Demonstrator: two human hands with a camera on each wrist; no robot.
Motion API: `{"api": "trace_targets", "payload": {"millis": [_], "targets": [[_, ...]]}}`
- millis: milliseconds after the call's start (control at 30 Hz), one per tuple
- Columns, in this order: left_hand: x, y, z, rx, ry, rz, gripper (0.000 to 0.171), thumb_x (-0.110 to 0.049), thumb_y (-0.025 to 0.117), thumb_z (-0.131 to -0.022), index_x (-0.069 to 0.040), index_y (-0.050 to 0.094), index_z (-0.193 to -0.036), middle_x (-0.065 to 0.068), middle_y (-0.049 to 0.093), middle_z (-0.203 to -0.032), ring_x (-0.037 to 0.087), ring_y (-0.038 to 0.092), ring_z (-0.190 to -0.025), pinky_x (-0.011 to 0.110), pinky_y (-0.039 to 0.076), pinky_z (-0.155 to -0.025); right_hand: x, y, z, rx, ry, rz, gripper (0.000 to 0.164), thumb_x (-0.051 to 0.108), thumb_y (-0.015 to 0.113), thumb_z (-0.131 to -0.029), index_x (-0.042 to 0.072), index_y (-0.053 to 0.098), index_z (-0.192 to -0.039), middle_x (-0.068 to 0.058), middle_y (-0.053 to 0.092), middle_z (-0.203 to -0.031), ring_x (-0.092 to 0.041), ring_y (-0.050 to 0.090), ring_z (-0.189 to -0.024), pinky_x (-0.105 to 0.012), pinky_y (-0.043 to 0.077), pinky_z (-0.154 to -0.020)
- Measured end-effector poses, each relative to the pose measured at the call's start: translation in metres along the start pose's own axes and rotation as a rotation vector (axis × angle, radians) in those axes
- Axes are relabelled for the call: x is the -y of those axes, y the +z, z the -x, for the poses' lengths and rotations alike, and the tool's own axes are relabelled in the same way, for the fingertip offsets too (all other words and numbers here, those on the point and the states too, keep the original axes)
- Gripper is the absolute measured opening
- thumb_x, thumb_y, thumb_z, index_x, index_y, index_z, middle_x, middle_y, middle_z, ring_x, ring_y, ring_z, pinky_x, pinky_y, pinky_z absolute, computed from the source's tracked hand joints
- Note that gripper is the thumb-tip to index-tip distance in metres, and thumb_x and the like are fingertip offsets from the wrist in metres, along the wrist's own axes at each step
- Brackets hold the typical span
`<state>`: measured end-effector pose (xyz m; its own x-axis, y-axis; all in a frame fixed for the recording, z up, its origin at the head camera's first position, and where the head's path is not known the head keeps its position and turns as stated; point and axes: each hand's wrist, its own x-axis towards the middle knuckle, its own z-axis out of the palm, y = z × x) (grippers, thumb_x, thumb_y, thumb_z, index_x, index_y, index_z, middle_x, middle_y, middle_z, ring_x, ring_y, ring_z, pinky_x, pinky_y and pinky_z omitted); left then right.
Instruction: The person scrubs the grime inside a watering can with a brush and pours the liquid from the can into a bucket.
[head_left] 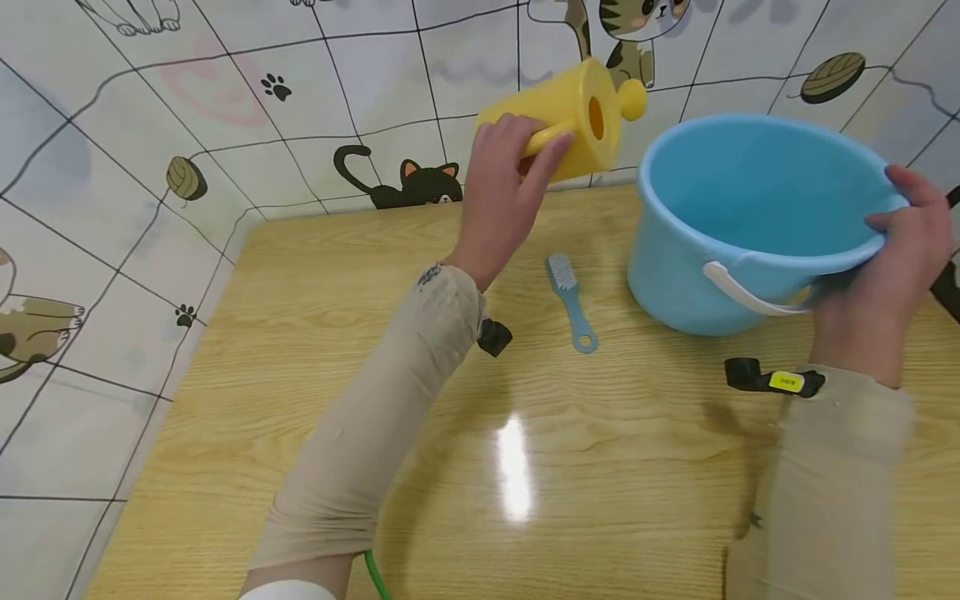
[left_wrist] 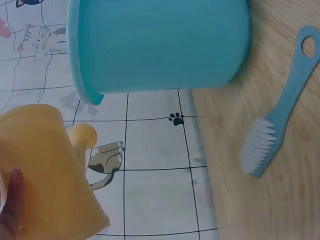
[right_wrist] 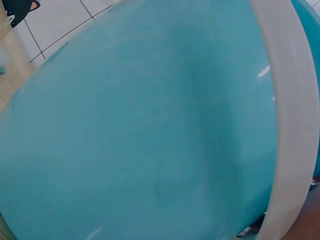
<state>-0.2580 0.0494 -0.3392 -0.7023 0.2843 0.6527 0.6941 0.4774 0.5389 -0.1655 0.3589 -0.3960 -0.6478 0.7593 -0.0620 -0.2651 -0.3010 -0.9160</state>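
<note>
In the head view my left hand grips the handle of a yellow watering can, which is tilted on its side and held up near the tiled wall. The left wrist view shows the same watering can close up, apart from the bucket's rim. My right hand holds the right rim of a light blue bucket, fingers over the edge. A white bail handle hangs along the bucket's near side. The bucket's wall fills most of the right wrist view.
A blue brush with white bristles lies on the wooden table between watering can and bucket. White tiles with cat drawings line the back and left side. A green cord shows at the bottom edge.
</note>
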Motion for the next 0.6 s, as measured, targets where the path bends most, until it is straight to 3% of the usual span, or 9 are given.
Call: {"api": "trace_targets", "payload": {"millis": [267, 600], "targets": [[-0.018, 0.014, -0.013, 0.101, 0.101, -0.161, 0.034, -0.043, 0.046, -0.089, -0.013, 0.059, -0.099, -0.004, 0.046, -0.083, 0.015, 0.035, -0.082, 0.019, 0.028, -0.072, -0.002, 0.001, -0.001, 0.022, -0.004, -0.013, 0.047, -0.002, 0.039, -0.078, 0.022, 0.053, -0.116, 0.007, 0.036, -0.126, -0.010, 0.034, -0.112, -0.031, 0.031, -0.093], [-0.032, 0.019, -0.012, 0.206, 0.138, -0.250, 0.037, -0.046, 0.043, -0.089, -0.017, 0.058, -0.106, -0.006, 0.046, -0.086, 0.011, 0.037, -0.085, 0.017, 0.031, -0.068, -0.002, 0.005, 0.002, 0.015, -0.008, -0.011, 0.046, -0.002, 0.042, -0.076, 0.021, 0.054, -0.114, 0.007, 0.038, -0.125, -0.009, 0.035, -0.112, -0.029, 0.031, -0.093]]}}
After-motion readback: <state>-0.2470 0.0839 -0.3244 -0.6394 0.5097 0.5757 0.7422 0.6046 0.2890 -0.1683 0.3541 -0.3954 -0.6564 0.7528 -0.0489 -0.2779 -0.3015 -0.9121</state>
